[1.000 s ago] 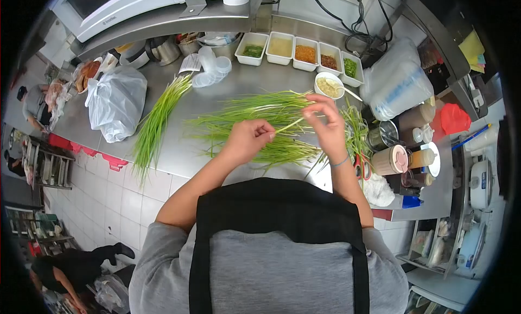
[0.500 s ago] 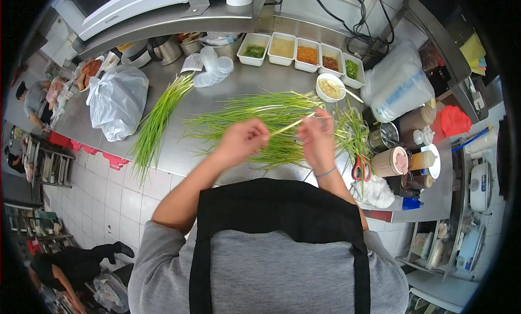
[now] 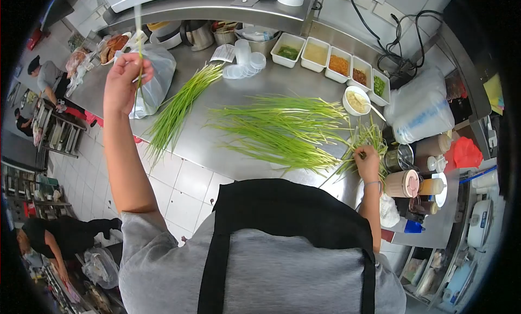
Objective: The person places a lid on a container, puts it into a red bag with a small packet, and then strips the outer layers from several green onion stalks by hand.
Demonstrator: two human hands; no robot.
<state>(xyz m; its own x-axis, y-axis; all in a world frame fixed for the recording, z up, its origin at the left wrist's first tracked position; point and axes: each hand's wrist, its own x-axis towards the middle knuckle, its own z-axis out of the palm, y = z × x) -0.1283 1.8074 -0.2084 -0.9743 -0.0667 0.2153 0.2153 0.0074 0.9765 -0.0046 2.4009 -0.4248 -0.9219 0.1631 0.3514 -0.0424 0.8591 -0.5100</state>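
Raised at the left, my left hand (image 3: 126,78) pinches one thin scallion stalk (image 3: 139,56), held upright and partly blurred. Behind that hand is a white plastic bag (image 3: 160,78). At the right, my right hand (image 3: 368,159) has its fingers closed at a tangled heap of scallion trimmings (image 3: 368,138); what lies between the fingertips is hidden. Between my hands a wide spread of scallions (image 3: 282,129) lies on the steel counter (image 3: 201,140), pale ends to the right. A separate scallion bundle (image 3: 182,110) lies further left, its green tips over the counter edge.
Several white tubs of toppings (image 3: 315,53) line the back, with a small white bowl and spoon (image 3: 356,101) before them. Clear plastic lids (image 3: 244,62) sit near the back. Sauce containers (image 3: 402,184) and a bagged stack (image 3: 422,108) crowd the right. Other people (image 3: 49,78) stand at the far left.
My hands were together over the scallions with a stalk between them. My left hand has swung up and left with a stalk; my right hand has moved right and down to the trimmings.
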